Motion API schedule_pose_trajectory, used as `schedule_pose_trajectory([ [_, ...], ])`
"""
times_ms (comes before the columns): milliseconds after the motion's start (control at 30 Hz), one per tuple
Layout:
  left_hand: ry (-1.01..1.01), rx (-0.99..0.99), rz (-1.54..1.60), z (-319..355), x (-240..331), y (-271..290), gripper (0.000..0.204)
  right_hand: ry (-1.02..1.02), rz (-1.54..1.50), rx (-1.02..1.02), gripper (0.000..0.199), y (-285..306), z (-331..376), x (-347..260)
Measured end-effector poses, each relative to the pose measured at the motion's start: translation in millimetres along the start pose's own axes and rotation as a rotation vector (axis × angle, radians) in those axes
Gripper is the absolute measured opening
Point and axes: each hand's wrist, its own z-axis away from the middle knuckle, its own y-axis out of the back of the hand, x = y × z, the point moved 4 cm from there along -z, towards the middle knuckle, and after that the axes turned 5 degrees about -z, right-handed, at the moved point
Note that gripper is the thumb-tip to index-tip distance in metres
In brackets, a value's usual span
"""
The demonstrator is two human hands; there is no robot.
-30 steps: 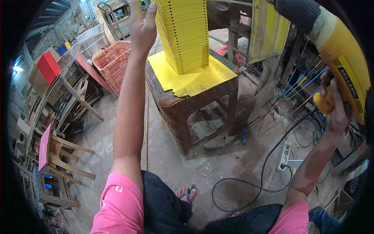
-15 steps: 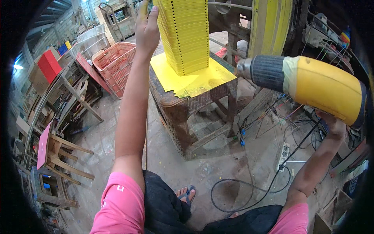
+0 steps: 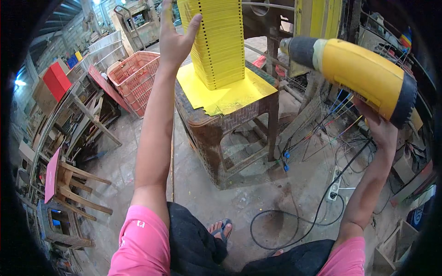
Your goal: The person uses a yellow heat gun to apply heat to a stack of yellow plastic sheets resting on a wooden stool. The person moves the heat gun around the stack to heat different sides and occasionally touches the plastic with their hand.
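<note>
A tall yellow stack of thin, layered pieces [image 3: 220,50] rises past the top edge, with a column of dark slots along its corners. It stands on a flat yellow sheet [image 3: 248,95] laid over a worn brown stool [image 3: 202,131]. My left hand [image 3: 177,43] is raised at the stack's left side, thumb spread from the fingers; whether it touches the stack I cannot tell. In my right hand [image 3: 380,126] is a yellow and black heat gun [image 3: 361,76], its metal nozzle pointing left toward the stack. The gun's body hides part of that grip.
A black cord [image 3: 317,216] runs from the gun and loops over the floor beside a white power strip [image 3: 334,186]. Orange crates [image 3: 136,80] stand at the far left, near a pink-topped wooden stool [image 3: 53,175]. Thin rods and wires crowd the right side.
The heat gun has moved up and left, its nozzle rising and its rear end tilting down. My left thumb has swung right, closer over the stack's edge.
</note>
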Motion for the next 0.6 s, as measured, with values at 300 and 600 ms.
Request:
schedule_pose_trajectory([
  [300, -0.062, -0.025, -0.215, -1, 2, 4, 0.1, -0.114, -0.329, 0.063, 0.028, -2, -12, 14],
  [600, 0.077, -0.019, 0.278, 5, -3, -7, 0.061, -0.276, -0.277, -0.085, 0.046, 32, 15, 46],
])
